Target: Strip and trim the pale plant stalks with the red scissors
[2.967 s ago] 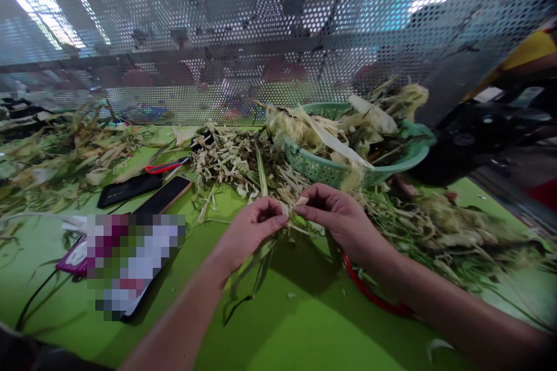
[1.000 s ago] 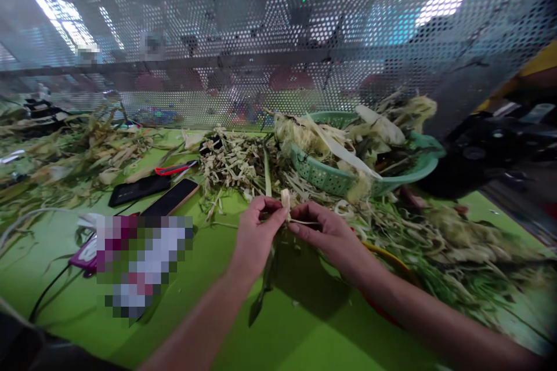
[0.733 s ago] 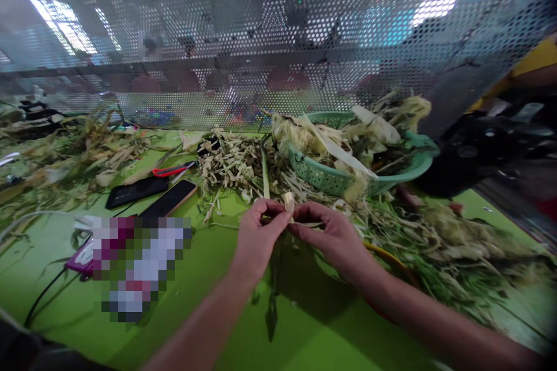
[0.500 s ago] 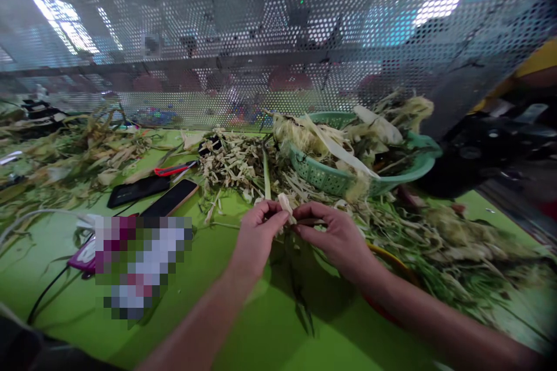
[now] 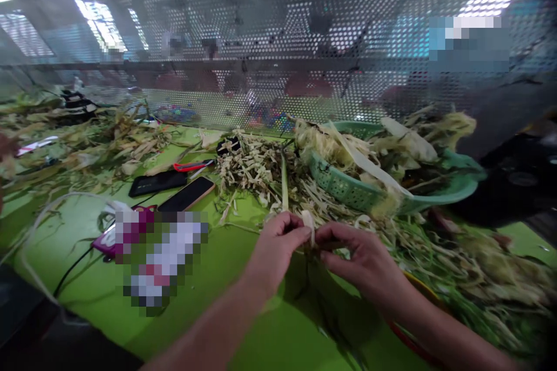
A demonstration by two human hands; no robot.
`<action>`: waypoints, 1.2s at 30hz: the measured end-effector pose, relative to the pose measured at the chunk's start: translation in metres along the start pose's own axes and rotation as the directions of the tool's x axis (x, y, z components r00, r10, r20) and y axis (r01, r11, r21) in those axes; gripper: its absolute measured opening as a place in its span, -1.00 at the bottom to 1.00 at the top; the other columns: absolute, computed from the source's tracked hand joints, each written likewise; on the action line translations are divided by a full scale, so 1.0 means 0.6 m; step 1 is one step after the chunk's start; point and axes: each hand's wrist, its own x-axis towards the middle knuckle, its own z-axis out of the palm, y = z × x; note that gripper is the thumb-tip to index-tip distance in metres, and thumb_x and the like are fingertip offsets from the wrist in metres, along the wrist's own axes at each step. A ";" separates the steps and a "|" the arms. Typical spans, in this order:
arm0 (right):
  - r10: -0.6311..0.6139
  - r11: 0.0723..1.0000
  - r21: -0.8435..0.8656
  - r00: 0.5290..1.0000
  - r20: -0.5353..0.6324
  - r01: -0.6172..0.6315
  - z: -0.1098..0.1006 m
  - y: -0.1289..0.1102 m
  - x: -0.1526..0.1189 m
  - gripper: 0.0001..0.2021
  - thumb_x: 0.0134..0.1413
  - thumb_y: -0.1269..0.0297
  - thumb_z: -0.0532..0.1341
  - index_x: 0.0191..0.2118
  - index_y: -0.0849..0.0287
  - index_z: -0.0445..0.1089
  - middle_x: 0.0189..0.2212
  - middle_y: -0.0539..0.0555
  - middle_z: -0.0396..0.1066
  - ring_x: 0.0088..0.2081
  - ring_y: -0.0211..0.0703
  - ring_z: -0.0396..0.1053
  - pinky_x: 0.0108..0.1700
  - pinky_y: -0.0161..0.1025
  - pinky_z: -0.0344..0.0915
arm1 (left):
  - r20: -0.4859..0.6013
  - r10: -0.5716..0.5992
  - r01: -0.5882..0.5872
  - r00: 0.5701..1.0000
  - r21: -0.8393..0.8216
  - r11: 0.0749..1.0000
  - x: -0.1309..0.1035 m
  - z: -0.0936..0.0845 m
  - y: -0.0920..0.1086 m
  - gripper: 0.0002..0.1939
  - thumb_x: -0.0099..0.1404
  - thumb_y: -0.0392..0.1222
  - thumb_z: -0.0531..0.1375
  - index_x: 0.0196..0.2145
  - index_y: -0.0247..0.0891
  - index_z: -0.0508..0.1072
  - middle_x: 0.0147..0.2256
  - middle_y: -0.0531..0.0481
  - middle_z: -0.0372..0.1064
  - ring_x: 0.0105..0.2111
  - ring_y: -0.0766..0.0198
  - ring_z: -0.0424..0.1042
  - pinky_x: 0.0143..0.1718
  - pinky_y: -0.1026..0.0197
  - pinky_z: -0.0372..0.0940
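Observation:
Near the middle of the green table, my left hand pinches a pale folded strip of husk between thumb and fingers. Close on its right, my right hand has thumb and fingers bent around the strip's other side, with a thin piece between them. A pale green stalk stretches away behind my left hand. Dark thin strands hang below the fingers. Beyond the hands lies a heap of small knotted husk pieces.
A green basket of husks and fibres stands at the back right. Left are two phones, red-handled scissors, a purple item and cables. Green shreds cover the right side. A perforated screen rises behind.
The view has swung left, so everything sits further right. My right thumb has dropped a little away from its fingers; the pale strip now stands more upright.

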 end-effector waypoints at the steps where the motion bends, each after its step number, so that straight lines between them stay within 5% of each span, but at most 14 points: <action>1: 0.001 1.000 -0.014 1.000 0.007 -0.001 0.000 0.001 -0.001 -0.96 -0.06 0.37 0.18 -0.45 0.15 0.37 -0.49 0.00 0.40 -0.37 -0.14 0.37 -0.30 -0.27 0.29 | -0.003 0.023 -0.023 1.000 0.045 0.999 -0.002 0.000 0.002 -0.86 0.11 -0.20 0.22 -0.48 -0.28 0.32 -0.49 0.09 0.20 -0.44 0.37 0.19 -0.35 0.28 0.10; 11: 0.099 0.982 0.164 0.995 -0.013 -0.096 0.003 0.006 -0.006 -0.81 0.01 0.14 0.26 -0.34 0.16 0.42 -0.42 0.06 0.43 -0.36 -0.12 0.36 -0.30 -0.26 0.28 | 0.012 0.136 -0.136 0.991 0.170 0.976 -0.017 0.000 0.013 -0.90 0.20 -0.19 0.18 -0.34 -0.26 0.37 -0.37 0.02 0.31 -0.34 0.31 0.27 -0.28 0.26 0.19; 20: 0.054 0.998 0.034 0.995 -0.086 -0.051 0.007 -0.001 -0.007 -0.86 0.03 0.21 0.22 -0.46 0.15 0.40 -0.51 0.00 0.39 -0.42 -0.19 0.33 -0.36 -0.30 0.26 | 0.015 0.165 -0.163 0.986 0.259 0.952 -0.017 0.006 0.004 -0.92 0.19 -0.22 0.19 -0.38 -0.25 0.35 -0.39 0.03 0.28 -0.35 0.31 0.26 -0.30 0.27 0.18; 27: -0.006 0.995 -0.100 0.997 -0.075 -0.002 0.013 0.005 -0.007 -0.92 0.03 0.33 0.19 -0.45 0.14 0.37 -0.51 -0.02 0.41 -0.45 -0.22 0.34 -0.38 -0.32 0.24 | -0.020 0.094 -0.091 0.995 0.124 0.988 -0.015 0.004 -0.009 -0.94 0.20 -0.23 0.18 -0.39 -0.25 0.35 -0.39 0.04 0.29 -0.32 0.30 0.26 -0.25 0.26 0.17; 36: 0.005 0.997 -0.080 1.000 -0.019 -0.007 -0.003 0.001 -0.006 -0.86 0.07 0.22 0.22 -0.43 0.15 0.36 -0.50 -0.01 0.41 -0.42 -0.20 0.34 -0.38 -0.31 0.23 | -0.020 0.154 -0.145 0.988 0.233 0.962 -0.010 0.001 -0.006 -0.98 0.22 -0.26 0.15 -0.34 -0.23 0.35 -0.37 0.04 0.31 -0.33 0.29 0.27 -0.27 0.26 0.18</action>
